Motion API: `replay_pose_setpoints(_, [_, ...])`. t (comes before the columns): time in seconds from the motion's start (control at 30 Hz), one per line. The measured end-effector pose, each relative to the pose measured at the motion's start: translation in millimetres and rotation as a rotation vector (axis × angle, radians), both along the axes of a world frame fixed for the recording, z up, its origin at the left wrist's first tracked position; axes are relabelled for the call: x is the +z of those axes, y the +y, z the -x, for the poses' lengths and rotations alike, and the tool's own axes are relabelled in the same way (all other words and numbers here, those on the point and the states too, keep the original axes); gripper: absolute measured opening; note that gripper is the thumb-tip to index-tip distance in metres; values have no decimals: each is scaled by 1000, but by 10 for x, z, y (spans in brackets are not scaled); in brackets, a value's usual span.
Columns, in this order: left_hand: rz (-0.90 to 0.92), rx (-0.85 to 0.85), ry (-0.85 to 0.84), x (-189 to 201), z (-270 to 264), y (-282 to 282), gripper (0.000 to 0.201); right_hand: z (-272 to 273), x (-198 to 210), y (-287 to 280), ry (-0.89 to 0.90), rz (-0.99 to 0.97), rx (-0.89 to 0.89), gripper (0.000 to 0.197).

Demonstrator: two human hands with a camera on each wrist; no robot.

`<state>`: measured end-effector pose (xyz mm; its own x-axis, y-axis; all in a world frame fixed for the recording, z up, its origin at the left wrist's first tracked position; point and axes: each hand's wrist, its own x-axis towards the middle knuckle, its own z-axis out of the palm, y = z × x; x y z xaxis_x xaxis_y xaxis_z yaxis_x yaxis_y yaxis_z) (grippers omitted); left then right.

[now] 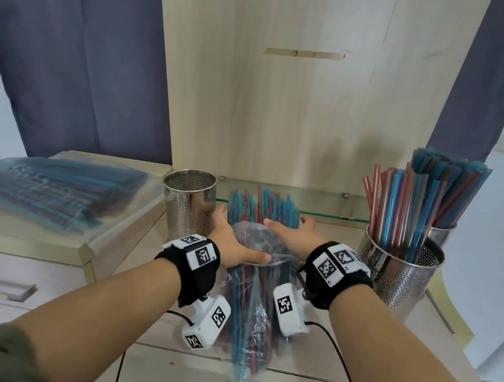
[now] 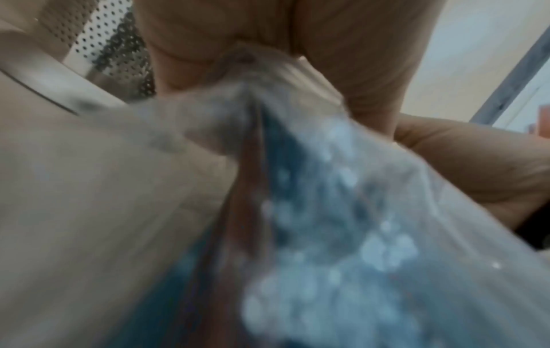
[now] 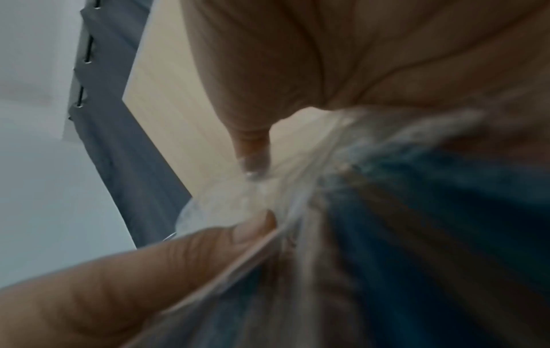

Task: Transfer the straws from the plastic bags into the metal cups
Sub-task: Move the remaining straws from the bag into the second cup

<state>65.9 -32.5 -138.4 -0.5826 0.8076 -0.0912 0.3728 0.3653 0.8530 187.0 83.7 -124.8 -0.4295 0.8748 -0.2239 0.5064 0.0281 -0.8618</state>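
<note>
A clear plastic bag [image 1: 250, 309] of blue and red straws lies lengthwise on the desk between my wrists. Straws [image 1: 261, 206] stick out of its far, open end. My left hand [image 1: 233, 235] grips the bag's left side, thumb across the top. My right hand [image 1: 290, 230] grips the right side near the mouth. In the right wrist view the thumb [image 3: 149, 270] and a finger pinch the plastic [image 3: 297, 188]. The left wrist view shows my palm [image 2: 268, 47] over the bag [image 2: 327, 235]. An empty perforated metal cup [image 1: 188, 202] stands just left of my left hand.
Two metal cups at the right hold straws, the near one [image 1: 400, 275] and one behind [image 1: 440, 234]. More full straw bags [image 1: 51, 191] lie stacked on a raised box at the left. A glass shelf [image 1: 321, 201] and a wooden panel back the desk.
</note>
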Motion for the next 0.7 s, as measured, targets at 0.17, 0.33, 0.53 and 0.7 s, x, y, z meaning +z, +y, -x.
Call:
replay_pose_setpoints(0.17, [-190,-105,67,56,-80,29,147,-12,-47,50,445,147,66,106])
replay_pose_setpoints(0.33, [-415,-37,173,334,-81,90,137,-32,234,97,642,-105,112,69])
replay_pose_setpoints(0.53, [-403,40,265,268,56,168,136,97,322,207,478,-378,143,54])
replay_pose_setpoints(0.7, [-294,13,375,77,125,164,135,153,206,265,315,-422,91,50])
